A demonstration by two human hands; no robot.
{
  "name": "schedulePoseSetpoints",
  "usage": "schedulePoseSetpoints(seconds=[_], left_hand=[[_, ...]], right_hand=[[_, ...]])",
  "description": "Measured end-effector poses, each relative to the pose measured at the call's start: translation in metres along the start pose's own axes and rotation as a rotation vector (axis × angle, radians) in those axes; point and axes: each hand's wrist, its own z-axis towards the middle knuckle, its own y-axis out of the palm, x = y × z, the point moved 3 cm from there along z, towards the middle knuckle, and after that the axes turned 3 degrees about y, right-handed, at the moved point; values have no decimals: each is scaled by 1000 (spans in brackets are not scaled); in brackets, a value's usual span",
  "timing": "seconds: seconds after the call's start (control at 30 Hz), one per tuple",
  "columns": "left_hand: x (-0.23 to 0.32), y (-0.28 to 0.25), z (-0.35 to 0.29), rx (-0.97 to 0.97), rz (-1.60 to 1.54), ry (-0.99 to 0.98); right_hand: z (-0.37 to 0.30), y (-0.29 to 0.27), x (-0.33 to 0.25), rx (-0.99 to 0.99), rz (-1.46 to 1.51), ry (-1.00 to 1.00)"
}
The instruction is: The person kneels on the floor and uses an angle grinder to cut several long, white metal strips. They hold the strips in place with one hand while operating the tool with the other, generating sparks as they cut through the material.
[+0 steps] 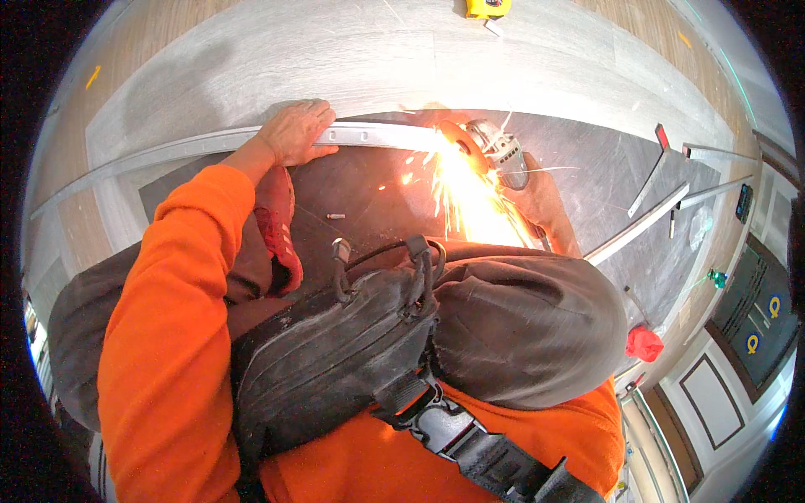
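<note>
My left hand (295, 134) grips a long, thin metal channel (377, 135) with slots along it, fingers over the far edge and thumb on the near side. At the channel's right end, my right hand (545, 201) holds an angle grinder (501, 147), partly washed out by glare. The grinder's disc (463, 144) meets the metal there. Bright orange sparks (470, 201) pour from that spot toward my right knee. The exact contact point is hidden by the glare.
My red shoe (278, 222) is just below the channel. A small cylindrical piece (335, 216) lies on the dark floor. Beyond sits a yellow tape measure (488, 8). To the right lie metal strips (639, 222), a red-handled square (650, 176) and a red object (644, 344).
</note>
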Motion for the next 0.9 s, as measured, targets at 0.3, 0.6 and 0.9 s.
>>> schedulePoseSetpoints(seconds=[0.3, 0.6, 0.9], left_hand=[[6, -11, 1, -99, -12, -60], [3, -11, -6, -78, 4, -54], [-1, -4, -5, -94, -18, -56]], right_hand=[[-6, -6, -17, -25, 98, 36], [0, -2, -27, -9, 46, 59], [6, 2, -12, -59, 95, 7]])
